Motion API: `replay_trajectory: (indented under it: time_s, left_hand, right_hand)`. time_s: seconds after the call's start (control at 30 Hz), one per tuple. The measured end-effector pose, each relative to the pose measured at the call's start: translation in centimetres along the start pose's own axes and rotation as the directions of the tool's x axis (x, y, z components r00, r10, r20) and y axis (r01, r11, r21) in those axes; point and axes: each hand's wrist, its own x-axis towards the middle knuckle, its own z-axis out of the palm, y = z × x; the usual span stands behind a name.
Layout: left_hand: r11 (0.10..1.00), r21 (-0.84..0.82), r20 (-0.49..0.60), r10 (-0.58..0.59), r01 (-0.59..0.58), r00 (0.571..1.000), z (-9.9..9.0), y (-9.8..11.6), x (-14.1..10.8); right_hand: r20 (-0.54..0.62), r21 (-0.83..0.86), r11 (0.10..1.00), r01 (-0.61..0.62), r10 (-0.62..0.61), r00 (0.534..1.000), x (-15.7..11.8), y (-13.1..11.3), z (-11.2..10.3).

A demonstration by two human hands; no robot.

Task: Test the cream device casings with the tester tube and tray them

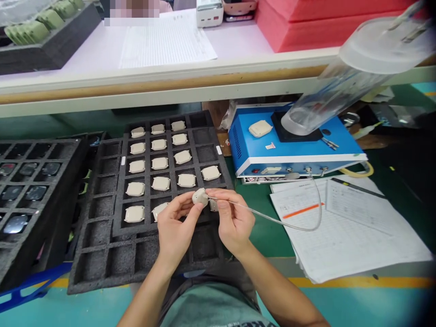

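Observation:
My left hand [177, 223] pinches a small beige housing [200, 196], shaped like a watch case, tilted up between thumb and fingers. The fingers of my right hand [236, 221] are closed on the end of a thin clear tube [272, 220], whose narrow metallic-looking tip meets the housing's side. Whether the tip enters a hole is too small to tell. The tube loops back to the front of a blue box [245, 141]. Under my hands lies a black foam tray [117, 222] holding rows of similar beige housings [136, 189]; my hands partly cover some of them.
On the blue box lie a beige housing [260, 129] and a clear cylinder [327, 91] on a black base. Papers [354, 231] spread at right. Another foam tray [20, 218] with dark pieces stands left. A shelf edge [163, 93] crosses ahead, bearing red foam [306, 32].

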Motion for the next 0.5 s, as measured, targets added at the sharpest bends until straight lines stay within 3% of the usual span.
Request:
replay_trajectory:
  time_s: [0.5]
  left_hand:
    - [1.000,-0.017,-0.003,0.011,-0.011,1.000,-0.01,-0.05,0.10]
  right_hand:
    - [0.021,-0.045,0.999,-0.009,0.010,1.000,-0.07,-0.04,-0.37]
